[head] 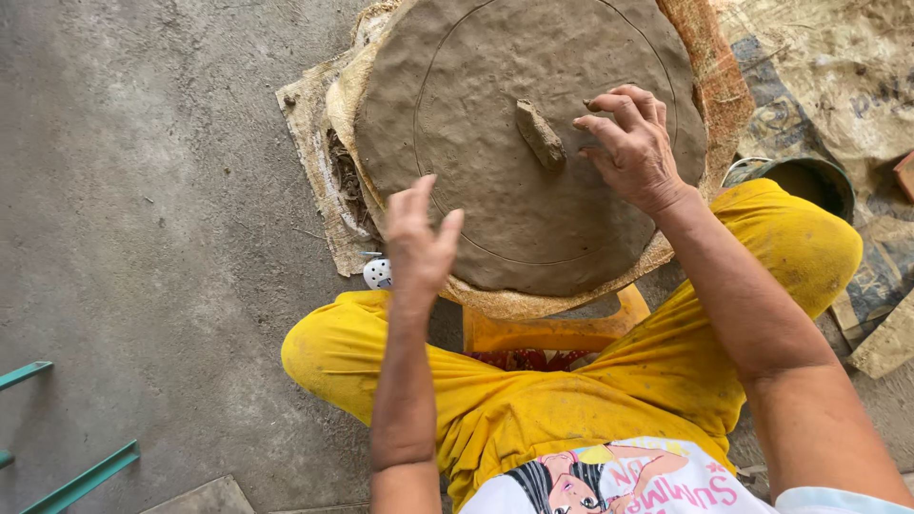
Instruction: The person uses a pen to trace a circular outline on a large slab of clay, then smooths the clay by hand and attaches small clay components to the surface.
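Note:
A large flat round slab of grey-brown clay (495,181) lies on burlap sacking (328,124) in front of my knees. A circle is scored into its surface, and a small stub of clay (540,135) stands at its centre. My left hand (419,238) hovers flat over the slab's near left edge, fingers apart and holding nothing. Just right of the clay stub, my right hand (633,143) rests on the slab with its fingertips curled down onto the clay, and it holds nothing.
I sit on an orange stool (552,333) in yellow trousers on a bare concrete floor (143,238). A dark bucket (809,181) stands at the right beside sacks. A small white spotted object (377,273) lies by the slab. Teal metal bars (76,476) sit at lower left.

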